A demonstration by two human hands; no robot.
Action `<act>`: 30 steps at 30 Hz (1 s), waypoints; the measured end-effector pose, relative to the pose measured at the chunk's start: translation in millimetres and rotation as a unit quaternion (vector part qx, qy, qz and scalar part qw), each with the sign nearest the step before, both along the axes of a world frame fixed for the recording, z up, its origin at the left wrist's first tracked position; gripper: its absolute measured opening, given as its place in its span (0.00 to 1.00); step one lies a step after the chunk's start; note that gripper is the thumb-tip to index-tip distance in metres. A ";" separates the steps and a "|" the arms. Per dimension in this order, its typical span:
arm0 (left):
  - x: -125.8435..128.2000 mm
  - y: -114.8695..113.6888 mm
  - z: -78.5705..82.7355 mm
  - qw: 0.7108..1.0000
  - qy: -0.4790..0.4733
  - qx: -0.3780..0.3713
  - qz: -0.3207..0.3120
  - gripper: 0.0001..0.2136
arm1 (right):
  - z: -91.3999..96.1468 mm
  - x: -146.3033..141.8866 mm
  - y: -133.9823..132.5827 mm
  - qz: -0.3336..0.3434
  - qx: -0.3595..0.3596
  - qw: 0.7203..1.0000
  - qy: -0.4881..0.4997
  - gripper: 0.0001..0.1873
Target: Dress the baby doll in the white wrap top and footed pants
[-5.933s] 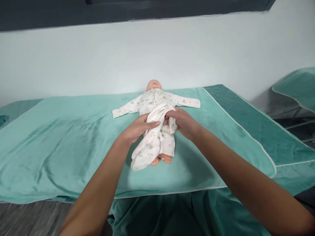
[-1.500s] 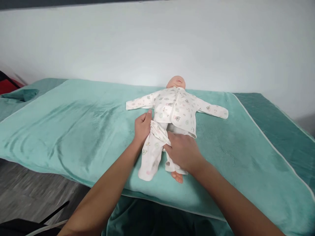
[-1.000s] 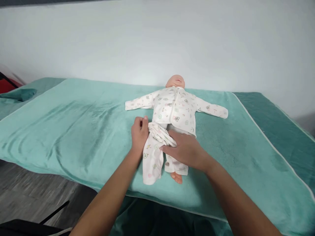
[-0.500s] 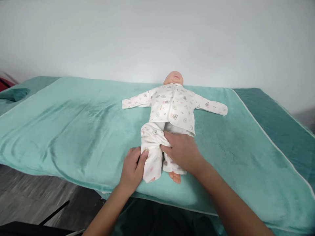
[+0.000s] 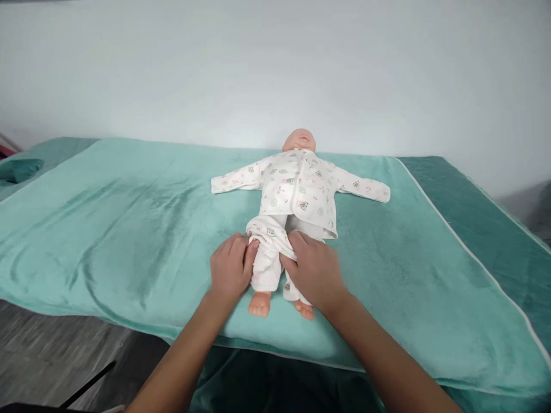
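A baby doll [image 5: 300,139] lies on its back on a light teal towel [image 5: 129,218], arms spread, in a white printed top [image 5: 299,186]. White printed trousers [image 5: 267,261] cover its legs, and both bare feet [image 5: 260,304] stick out below. My left hand [image 5: 230,272] pinches the trouser cloth on the doll's left-side leg. On the other leg, my right hand [image 5: 312,269] grips the trouser fabric near the waistband. Both hands have their fingers closed on the cloth.
The towel covers a table with a darker teal cover [image 5: 465,201] showing at the right. A white wall [image 5: 275,69] stands right behind the doll's head. Grey wooden floor [image 5: 47,355] lies beyond the near left edge. A folded teal cloth [image 5: 17,169] sits at far left.
The trouser leg on the left has been drawn up, so that foot now shows bare. My left hand moved from the doll's hip down the leg, then up slightly. The right hand stayed put.
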State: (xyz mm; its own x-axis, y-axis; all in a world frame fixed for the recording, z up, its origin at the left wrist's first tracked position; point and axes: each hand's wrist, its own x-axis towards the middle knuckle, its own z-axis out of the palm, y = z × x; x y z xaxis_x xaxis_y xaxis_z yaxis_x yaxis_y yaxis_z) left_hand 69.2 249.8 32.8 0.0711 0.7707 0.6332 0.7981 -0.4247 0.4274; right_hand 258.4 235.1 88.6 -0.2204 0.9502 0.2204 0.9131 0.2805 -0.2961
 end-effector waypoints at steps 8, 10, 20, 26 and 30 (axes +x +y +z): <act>10.1 44.2 49.2 0.945 -0.283 -0.141 -0.083 0.05 | 8.6 22.5 1.4 0.107 0.064 0.952 0.279 0.06; 18.0 58.8 64.6 0.948 -0.221 -0.195 -0.121 0.08 | 14.2 27.8 12.3 0.038 0.103 0.956 0.270 0.04; 62.7 66.7 91.6 0.943 0.262 -0.198 -0.059 0.10 | 28.7 11.0 54.0 -0.075 0.024 0.992 -0.100 0.05; 69.3 84.1 89.3 0.961 0.235 -0.129 -0.068 0.05 | 37.1 32.5 62.9 0.008 0.005 1.000 0.018 0.07; 51.0 101.0 83.1 0.991 -0.069 -0.111 -0.024 0.11 | 34.4 74.7 67.4 -0.057 0.022 0.938 0.342 0.12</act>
